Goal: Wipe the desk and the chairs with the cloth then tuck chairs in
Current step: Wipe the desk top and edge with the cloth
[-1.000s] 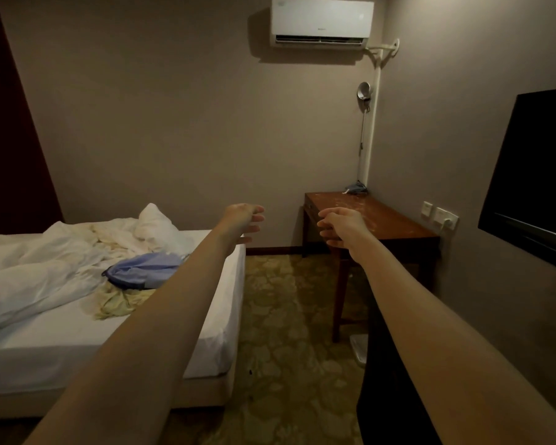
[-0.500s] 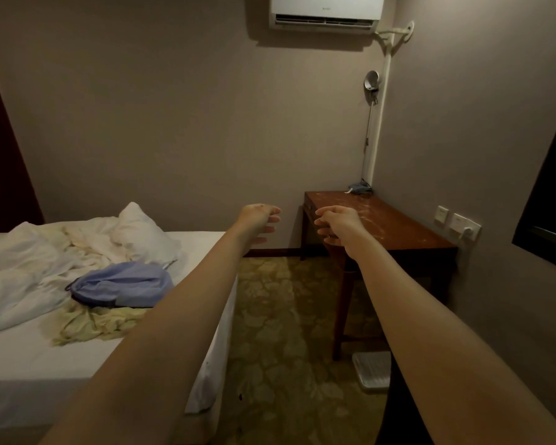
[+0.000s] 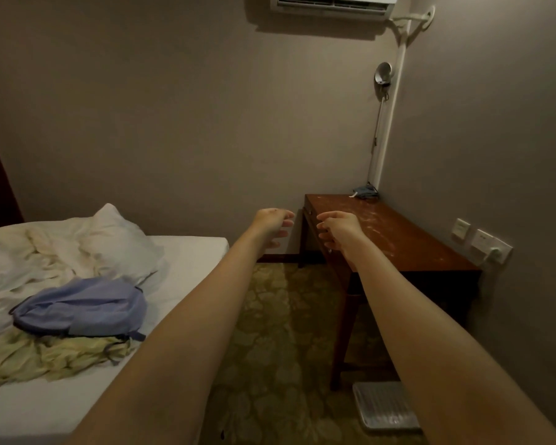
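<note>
head cam, dim room. both arms stretched fwd, mid-frame. l hand (image 3: 272, 220) & r hand (image 3: 339, 228) side by side w/ a small gap, fingers loosely curled, nothing held in either. r hand shows in front of the desk's near-left edge; contact can't be told.

desk (image 3: 408, 242): brown wood, right of centre, set in the corner against back + right walls. top has pale dusty smears. cloth (image 3: 365, 192): crumpled blue-grey, at the desk's far corner by the wall, well apart from both hands.

around: bed (image 3: 190, 255) lower left w/ rumpled sheets, pillow (image 3: 119, 242), blue bag (image 3: 81, 306) on a yellowish fabric (image 3: 42, 358). sockets (image 3: 490, 247) on right wall just past the desk. lamp (image 3: 383, 73) above the cloth. ac unit (image 3: 334, 1) at top edge. white ribbed tray (image 3: 384, 406) on the floor by the near desk leg, bottom right.

open room: carpet (image 3: 280, 332) strip betw. bed edge and desk, running to the back wall.
</note>
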`<control>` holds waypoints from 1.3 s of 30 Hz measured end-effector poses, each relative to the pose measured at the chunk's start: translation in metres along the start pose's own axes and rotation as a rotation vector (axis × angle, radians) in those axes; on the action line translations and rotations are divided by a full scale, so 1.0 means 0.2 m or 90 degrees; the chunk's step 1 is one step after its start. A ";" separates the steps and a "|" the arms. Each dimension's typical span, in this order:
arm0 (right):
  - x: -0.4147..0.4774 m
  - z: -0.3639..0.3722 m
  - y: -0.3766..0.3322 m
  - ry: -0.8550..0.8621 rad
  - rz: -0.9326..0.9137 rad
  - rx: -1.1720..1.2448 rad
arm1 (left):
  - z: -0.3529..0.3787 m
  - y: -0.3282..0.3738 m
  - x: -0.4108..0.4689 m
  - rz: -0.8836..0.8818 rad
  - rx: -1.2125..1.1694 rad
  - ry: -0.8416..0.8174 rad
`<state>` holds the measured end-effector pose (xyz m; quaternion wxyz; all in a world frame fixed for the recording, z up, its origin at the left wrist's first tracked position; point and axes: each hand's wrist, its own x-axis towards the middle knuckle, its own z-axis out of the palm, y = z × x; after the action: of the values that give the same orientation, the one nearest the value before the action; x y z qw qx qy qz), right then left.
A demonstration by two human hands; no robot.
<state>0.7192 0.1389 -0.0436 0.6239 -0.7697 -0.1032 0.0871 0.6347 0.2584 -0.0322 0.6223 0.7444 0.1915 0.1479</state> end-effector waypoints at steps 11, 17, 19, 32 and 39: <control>0.84 0.17 0.03 0.024 0.023 0.024 | 0.03 -0.04 0.87 -0.023 0.012 -0.020; 1.35 0.35 -0.03 0.029 0.033 0.043 | -0.04 -0.04 1.42 -0.040 0.020 -0.015; 1.51 0.42 -0.04 0.027 0.035 0.051 | -0.07 -0.04 1.59 -0.045 0.019 -0.021; 2.28 0.52 -0.01 0.053 0.036 0.029 | -0.03 -0.06 2.37 -0.036 0.012 -0.046; 2.78 0.44 0.01 0.065 0.036 0.019 | 0.08 -0.03 2.89 -0.035 0.000 -0.026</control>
<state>1.2309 0.3710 -0.0666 0.6372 -0.7662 -0.0484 0.0667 1.1511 0.5175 -0.0519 0.6301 0.7417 0.1988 0.1156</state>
